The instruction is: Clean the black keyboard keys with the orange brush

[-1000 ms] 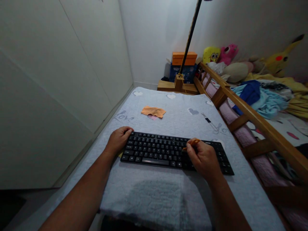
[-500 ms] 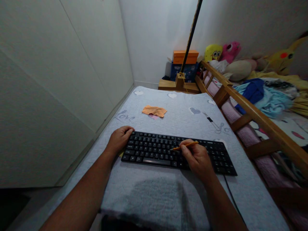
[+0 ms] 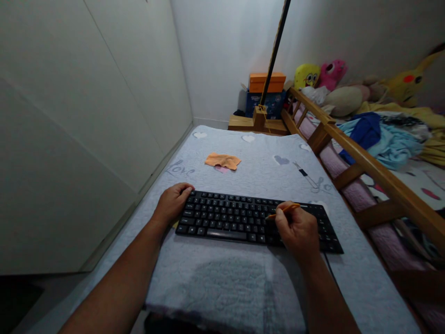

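Observation:
A black keyboard [image 3: 222,215] lies across the light blue cloth cover in front of me. My left hand [image 3: 173,202] grips its upper left end, with the thumb along the corner. Over the right part of the keys, my right hand [image 3: 299,227] is closed round a thin brush [image 3: 285,209] with an orange handle. The brush's dark tip points left and down at the keys right of the middle; I cannot tell whether it touches them. Behind the keyboard lies a crumpled orange cloth [image 3: 223,161]. A bit of something yellow [image 3: 175,224] shows beside the keyboard's left end.
On the cover at the right lies a thin metal item with a black middle [image 3: 303,172]. A wooden bed rail [image 3: 368,167] borders the right side. Pale panels [image 3: 104,116] stand at the left. At the back are a wooden stand [image 3: 259,118] and an orange box [image 3: 267,82].
My right hand has moved to the right along the keyboard, taking the brush with it. My left hand stays on the keyboard's left end.

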Available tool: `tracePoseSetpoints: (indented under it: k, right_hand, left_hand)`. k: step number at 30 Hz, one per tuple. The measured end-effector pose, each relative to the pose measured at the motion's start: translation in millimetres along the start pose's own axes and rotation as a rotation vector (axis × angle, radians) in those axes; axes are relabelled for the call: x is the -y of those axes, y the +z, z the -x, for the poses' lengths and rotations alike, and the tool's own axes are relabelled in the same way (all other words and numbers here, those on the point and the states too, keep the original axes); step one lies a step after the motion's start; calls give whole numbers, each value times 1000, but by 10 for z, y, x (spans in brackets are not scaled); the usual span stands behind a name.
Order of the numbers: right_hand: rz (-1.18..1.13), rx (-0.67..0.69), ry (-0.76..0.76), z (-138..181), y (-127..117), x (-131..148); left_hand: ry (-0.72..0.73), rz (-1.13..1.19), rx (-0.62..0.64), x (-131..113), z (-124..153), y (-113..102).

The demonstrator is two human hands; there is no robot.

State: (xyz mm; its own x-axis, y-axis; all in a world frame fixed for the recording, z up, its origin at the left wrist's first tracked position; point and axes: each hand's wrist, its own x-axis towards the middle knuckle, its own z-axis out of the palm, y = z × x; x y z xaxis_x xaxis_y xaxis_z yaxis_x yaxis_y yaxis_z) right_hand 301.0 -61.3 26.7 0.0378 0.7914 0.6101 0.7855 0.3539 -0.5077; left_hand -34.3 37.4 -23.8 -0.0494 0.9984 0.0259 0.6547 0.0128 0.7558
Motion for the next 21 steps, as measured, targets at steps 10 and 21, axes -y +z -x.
tracePoseSetpoints:
  k: [10,21]
  right_hand:
    - [-183,120,-31,23,135,140]
    - [-254,121,104,77,94,74]
  left_hand:
    - [22,-4,-3,-8,0,-4]
    - [10,3,2,-27,10,-10]
